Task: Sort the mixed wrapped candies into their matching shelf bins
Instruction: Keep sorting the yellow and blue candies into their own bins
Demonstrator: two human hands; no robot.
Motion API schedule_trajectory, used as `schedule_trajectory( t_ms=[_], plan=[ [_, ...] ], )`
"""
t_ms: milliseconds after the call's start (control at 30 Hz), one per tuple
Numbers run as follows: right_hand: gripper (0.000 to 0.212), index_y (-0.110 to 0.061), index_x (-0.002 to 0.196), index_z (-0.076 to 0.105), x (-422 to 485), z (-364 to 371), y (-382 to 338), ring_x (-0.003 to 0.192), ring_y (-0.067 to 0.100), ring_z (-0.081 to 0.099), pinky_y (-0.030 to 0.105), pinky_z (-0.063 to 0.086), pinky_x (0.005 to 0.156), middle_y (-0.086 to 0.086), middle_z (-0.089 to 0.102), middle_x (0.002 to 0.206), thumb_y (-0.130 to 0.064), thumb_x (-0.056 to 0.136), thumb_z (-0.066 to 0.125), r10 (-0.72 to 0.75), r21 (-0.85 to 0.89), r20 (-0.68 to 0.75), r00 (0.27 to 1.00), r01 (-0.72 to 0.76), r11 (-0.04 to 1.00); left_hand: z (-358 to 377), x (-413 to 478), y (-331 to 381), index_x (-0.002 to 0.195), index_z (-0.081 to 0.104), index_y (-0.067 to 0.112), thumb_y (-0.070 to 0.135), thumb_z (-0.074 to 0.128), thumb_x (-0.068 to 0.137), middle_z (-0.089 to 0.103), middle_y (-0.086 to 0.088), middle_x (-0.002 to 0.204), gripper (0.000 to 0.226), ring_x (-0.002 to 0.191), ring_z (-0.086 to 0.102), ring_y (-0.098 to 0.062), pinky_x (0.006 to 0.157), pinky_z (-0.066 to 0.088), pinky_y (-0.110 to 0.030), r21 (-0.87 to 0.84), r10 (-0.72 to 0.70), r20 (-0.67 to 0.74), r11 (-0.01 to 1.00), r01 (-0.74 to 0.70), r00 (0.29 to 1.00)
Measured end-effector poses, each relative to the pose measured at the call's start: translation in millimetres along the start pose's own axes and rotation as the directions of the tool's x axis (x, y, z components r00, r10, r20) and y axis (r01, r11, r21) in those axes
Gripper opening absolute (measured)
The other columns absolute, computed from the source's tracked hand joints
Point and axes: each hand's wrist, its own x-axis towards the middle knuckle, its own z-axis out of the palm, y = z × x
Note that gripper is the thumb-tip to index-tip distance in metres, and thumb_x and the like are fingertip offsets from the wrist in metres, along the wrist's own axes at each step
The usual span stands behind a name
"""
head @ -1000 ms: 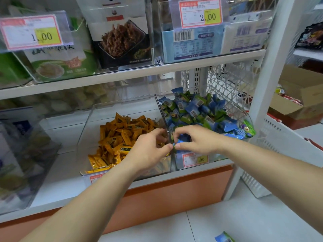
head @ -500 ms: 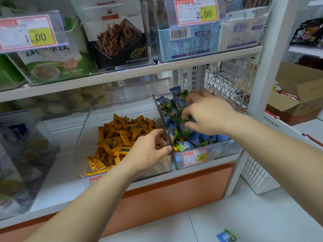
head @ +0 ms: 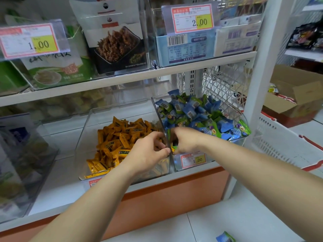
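A clear bin (head: 85,130) on the lower shelf holds a heap of orange wrapped candies (head: 118,137). Right beside it, another clear bin (head: 212,157) is heaped with blue and green wrapped candies (head: 195,112). My left hand (head: 150,152) sits in the orange bin against the shared wall, fingers curled; anything inside them is hidden. My right hand (head: 185,140) reaches down into the front left corner of the blue bin. Its fingertips pinch a small orange piece (head: 173,148).
A blue candy (head: 225,237) lies on the floor tiles below. The upper shelf (head: 122,81) carries packaged snacks and price tags. A white post (head: 262,67) stands right of the bins, with a white basket (head: 279,137) and a cardboard box (head: 297,95) beyond.
My right hand went to the back of the blue bin, then came forward and down to its front left corner. My left hand stayed by the divider.
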Motion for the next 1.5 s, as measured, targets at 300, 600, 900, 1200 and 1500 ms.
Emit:
schedule_trajectory(
  t_ms=[300,600,900,1200,1500],
  plan=[
    [0.034,-0.037,0.096,0.058,-2,4,10,0.089,0.013,0.062,0.035,0.056,0.078,-0.014,0.06,0.091,-0.03,0.072,0.081,0.021,0.152,-0.222,0.975,0.013,0.988,-3,-1,3,0.141,0.048,0.024,0.038,0.069,0.088,0.068,0.02,0.095,0.059,0.089,0.064,0.002,0.079,0.052,-0.017,0.008,-0.02,0.004,1.0,0.02,1.0],
    [0.032,-0.028,0.092,0.069,4,3,2,0.079,0.019,0.059,0.032,0.043,0.069,-0.007,0.065,0.083,-0.051,0.072,0.077,0.031,-0.201,-0.145,0.989,-0.061,0.978,-8,-1,2,0.128,0.062,0.024,0.037,0.068,0.09,0.068,0.017,0.102,0.04,0.097,0.063,-0.001,0.089,0.056,-0.03,-0.002,-0.036,0.013,0.999,0.036,0.999],
    [0.022,-0.037,0.085,0.06,1,6,2,0.086,0.018,0.056,0.037,0.037,0.081,-0.013,0.061,0.081,-0.042,0.073,0.078,0.012,-0.104,-0.217,0.976,-0.035,0.994,-4,-1,5,0.126,0.06,0.024,0.035,0.068,0.09,0.067,0.017,0.098,0.039,0.094,0.061,0.001,0.08,0.052,-0.017,-0.007,-0.044,-0.01,0.999,0.044,0.999],
    [0.014,-0.036,0.075,0.065,-5,1,1,0.086,0.016,0.06,0.04,0.043,0.09,-0.01,0.066,0.08,-0.038,0.068,0.076,0.062,0.086,-0.253,0.965,-0.042,0.995,-7,-2,9,0.126,0.061,0.023,0.035,0.069,0.089,0.069,0.014,0.104,0.04,0.094,0.062,0.0,0.085,0.055,-0.024,0.028,-0.049,-0.018,0.998,0.049,0.999],
    [0.018,-0.016,0.099,0.07,-26,-37,4,0.083,0.019,0.07,0.036,0.056,0.079,0.004,0.073,0.088,-0.01,0.084,0.077,0.145,0.801,-0.3,0.943,0.166,0.575,-1,9,37,0.143,0.048,0.024,0.06,0.054,0.09,0.061,0.003,0.133,0.064,0.122,0.044,-0.02,0.099,0.04,-0.035,0.393,0.284,-0.279,0.905,-0.161,0.917]
  ],
)
